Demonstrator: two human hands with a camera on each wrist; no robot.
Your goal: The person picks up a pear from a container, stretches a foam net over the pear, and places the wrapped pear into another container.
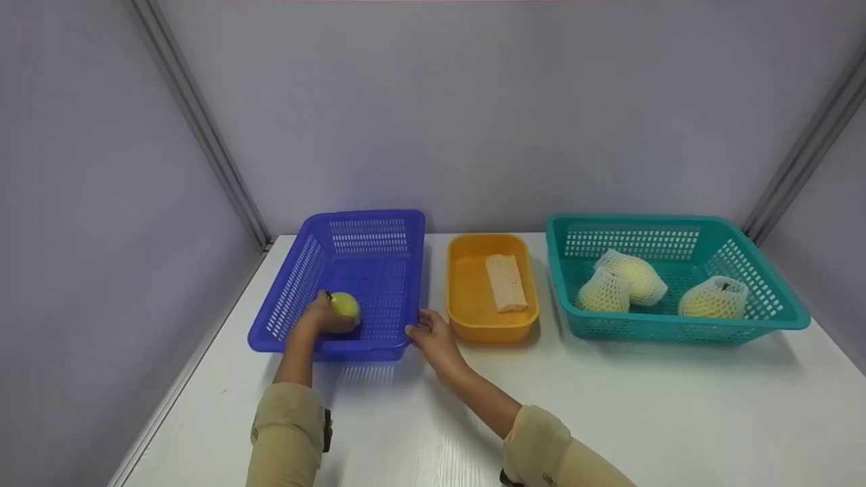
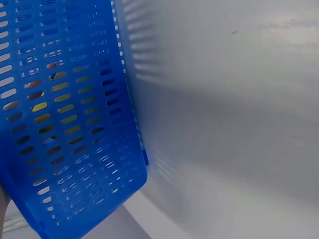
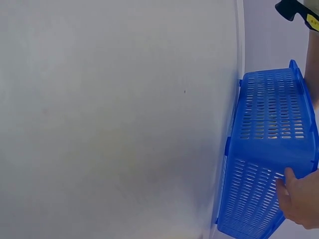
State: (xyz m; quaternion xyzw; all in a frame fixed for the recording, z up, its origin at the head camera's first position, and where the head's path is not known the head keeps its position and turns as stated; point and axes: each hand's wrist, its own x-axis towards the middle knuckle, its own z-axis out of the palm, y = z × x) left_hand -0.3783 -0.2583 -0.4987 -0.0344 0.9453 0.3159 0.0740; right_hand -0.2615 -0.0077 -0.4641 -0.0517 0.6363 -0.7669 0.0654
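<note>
Inside the blue basket [image 1: 379,270], near its front left, my left hand [image 1: 321,316] grips a round yellow-green fruit [image 1: 346,306]. Part of the fruit is hidden by the hand. Bits of yellow show through the slots of the basket wall [image 2: 107,149] in the left wrist view. My right hand [image 1: 438,345] holds the basket's rim at the front right corner, thumb at the rim. Its fingertips [image 3: 289,174] lie against the outer wall in the right wrist view.
An orange tub [image 1: 492,333] right of the blue basket holds a pale foam net sleeve [image 1: 506,283]. Farther right, a green basket [image 1: 676,327] contains fruits in foam nets [image 1: 714,297]. Behind the white table [image 1: 643,406] stands a grey wall [image 1: 473,122].
</note>
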